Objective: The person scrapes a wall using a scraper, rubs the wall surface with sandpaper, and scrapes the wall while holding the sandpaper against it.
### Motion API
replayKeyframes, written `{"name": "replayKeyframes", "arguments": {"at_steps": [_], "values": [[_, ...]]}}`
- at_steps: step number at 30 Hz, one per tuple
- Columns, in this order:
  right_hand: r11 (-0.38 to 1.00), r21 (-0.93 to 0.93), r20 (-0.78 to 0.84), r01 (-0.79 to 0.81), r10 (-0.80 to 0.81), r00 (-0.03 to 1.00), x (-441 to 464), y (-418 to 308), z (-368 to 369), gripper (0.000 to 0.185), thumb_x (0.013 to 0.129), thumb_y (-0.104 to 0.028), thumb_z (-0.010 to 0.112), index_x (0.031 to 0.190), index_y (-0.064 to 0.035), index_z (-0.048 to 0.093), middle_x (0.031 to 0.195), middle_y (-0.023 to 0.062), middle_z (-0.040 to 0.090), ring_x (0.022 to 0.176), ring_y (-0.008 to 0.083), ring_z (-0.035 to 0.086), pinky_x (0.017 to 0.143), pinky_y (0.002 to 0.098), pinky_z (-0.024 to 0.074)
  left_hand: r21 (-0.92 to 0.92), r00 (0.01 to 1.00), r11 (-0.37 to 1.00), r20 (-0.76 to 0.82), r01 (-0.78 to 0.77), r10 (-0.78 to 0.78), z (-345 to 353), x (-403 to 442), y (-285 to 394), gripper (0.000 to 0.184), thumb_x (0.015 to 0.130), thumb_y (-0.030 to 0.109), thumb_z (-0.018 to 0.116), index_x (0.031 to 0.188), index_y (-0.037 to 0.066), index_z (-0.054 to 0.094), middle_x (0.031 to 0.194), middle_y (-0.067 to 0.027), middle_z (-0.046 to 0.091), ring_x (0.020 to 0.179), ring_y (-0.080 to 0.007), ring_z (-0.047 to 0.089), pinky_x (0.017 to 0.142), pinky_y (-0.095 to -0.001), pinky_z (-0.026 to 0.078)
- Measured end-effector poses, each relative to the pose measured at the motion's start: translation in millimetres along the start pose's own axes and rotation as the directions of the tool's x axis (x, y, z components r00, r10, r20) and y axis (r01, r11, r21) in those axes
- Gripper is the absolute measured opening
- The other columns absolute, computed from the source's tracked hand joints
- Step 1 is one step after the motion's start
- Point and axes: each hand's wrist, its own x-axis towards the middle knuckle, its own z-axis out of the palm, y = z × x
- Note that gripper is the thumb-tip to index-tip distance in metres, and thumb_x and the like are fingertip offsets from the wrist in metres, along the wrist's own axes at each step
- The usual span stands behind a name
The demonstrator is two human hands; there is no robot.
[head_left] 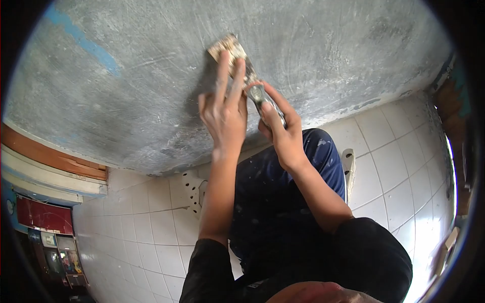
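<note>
A putty knife [227,47] with a wide, crusted blade lies against the grey wall [151,76], its blade pointing up and left. My right hand [286,132] is closed around the handle, with the thumb along it. My left hand [226,115] has its index and middle fingers stretched out and laid on the blade from behind. Its thumb sticks out to the left, and the remaining fingers are partly hidden. The contact between the blade's edge and the wall is too small to make out.
A blue paint streak [86,43] marks the wall at upper left. White floor tiles [394,166] run along the wall's base. My bent knee in navy trousers [318,151] is close below my hands, and white perforated shoes [192,194] show beside it. A doorway [55,177] opens at left.
</note>
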Motion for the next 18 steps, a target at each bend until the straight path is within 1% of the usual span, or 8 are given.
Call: {"name": "replayKeyframes", "arguments": {"at_steps": [1,2,6,13,14,15,16,18], "values": [[0.998,0.048,0.028,0.027,-0.028,0.999,5.8,-5.7,3.4,0.044,0.1,-0.019,0.059,0.141,-0.0033,0.052,0.076,-0.0038,0.051,0.062,0.003,0.042,0.055,0.0198,0.0368,-0.024,1.0,1.0,-0.032,-0.001,0.0,-2.6,10.2,1.5,0.047,0.086,0.018,0.07,0.132,0.025,0.064,0.146,0.0025,0.053,0.076,-0.0081,0.067,0.067,-0.027,0.041],[0.996,0.086,0.022,0.008,-0.01,1.0,9.7,-0.5,2.4,0.042,0.1,-0.02,0.06,0.138,-0.0014,0.053,0.074,-0.004,0.051,0.062,0.003,0.043,0.055,0.0207,0.0377,-0.079,1.0,0.997,0.005,0.017,-0.017,-10.2,16.6,6.7,0.05,0.085,0.009,0.063,0.134,0.019,0.063,0.145,-0.0029,0.054,0.102,-0.0162,0.069,0.07,-0.0302,0.044],[0.993,-0.071,0.017,-0.09,0.091,0.996,-2.8,4.4,-5.4,0.04,0.099,-0.021,0.061,0.132,0.0001,0.056,0.072,-0.0032,0.052,0.061,0.0035,0.046,0.056,0.0212,0.0394,-0.091,0.999,0.995,0.027,0.043,-0.04,-5.5,-1.1,5.9,0.047,0.086,0.008,0.062,0.132,0.017,0.065,0.144,-0.0035,0.055,0.101,-0.0168,0.069,0.071,-0.0307,0.042],[0.917,-0.397,0.023,0.049,-0.043,0.999,-47.7,47.8,-70.0,0.038,0.098,-0.017,0.062,0.131,-0.0006,0.057,0.077,0.0009,0.062,0.061,0.0042,0.054,0.055,0.0212,0.0429,-0.156,0.963,0.956,0.143,0.249,-0.227,8.4,-128.9,17.5,0.036,0.084,0.012,0.068,0.12,0.013,0.069,0.129,-0.0033,0.063,0.1,-0.0239,0.069,0.081,-0.0368,0.045],[0.896,-0.421,0.02,-0.141,0.165,0.986,-51.4,34.8,-76.7,0.035,0.097,-0.016,0.063,0.128,0.0002,0.06,0.076,0.0012,0.063,0.059,0.004,0.054,0.053,0.021,0.0426,-0.157,0.962,0.953,0.135,0.257,-0.237,10.1,-151.0,21.2,0.036,0.084,0.012,0.068,0.12,0.013,0.069,0.129,-0.0033,0.063,0.1,-0.0239,0.069,0.081,-0.0368,0.045],[0.835,-0.445,0.013,-0.323,0.366,0.93,-53.8,27.3,-80.7,0.033,0.096,-0.015,0.064,0.125,0.001,0.062,0.074,0.0014,0.063,0.056,0.0039,0.054,0.051,0.0208,0.0423,-0.144,0.937,0.941,0.217,0.307,-0.272,11.8,-172.7,25.7,0.034,0.083,0.013,0.07,0.118,0.013,0.069,0.124,-0.0032,0.065,0.098,-0.0232,0.068,0.081,-0.0366,0.044],[0.842,-0.435,0.008,-0.321,0.36,0.933,-56.1,27.6,-82.4,0.029,0.096,-0.013,0.064,0.12,0.0016,0.065,0.068,-0.0008,0.061,0.051,0.0036,0.051,0.048,0.0203,0.0407,-0.126,0.905,0.927,0.296,0.354,-0.306,10.8,-178.5,29.7,0.033,0.082,0.013,0.072,0.115,0.012,0.07,0.119,-0.003,0.067,0.097,-0.0225,0.068,0.081,-0.0364,0.044],[0.871,-0.4,-0.001,-0.285,0.31,0.951,-56.8,36.2,-87.4,0.029,0.096,-0.013,0.064,0.12,0.0015,0.065,0.07,-0.0002,0.062,0.052,0.0036,0.051,0.049,0.02,0.0414,-0.135,0.906,0.932,0.315,0.337,-0.282,11.0,-179.4,31.8,0.029,0.082,0.015,0.073,0.11,0.012,0.07,0.112,-0.0023,0.069,0.093,-0.0218,0.068,0.08,-0.0358,0.044]]}}
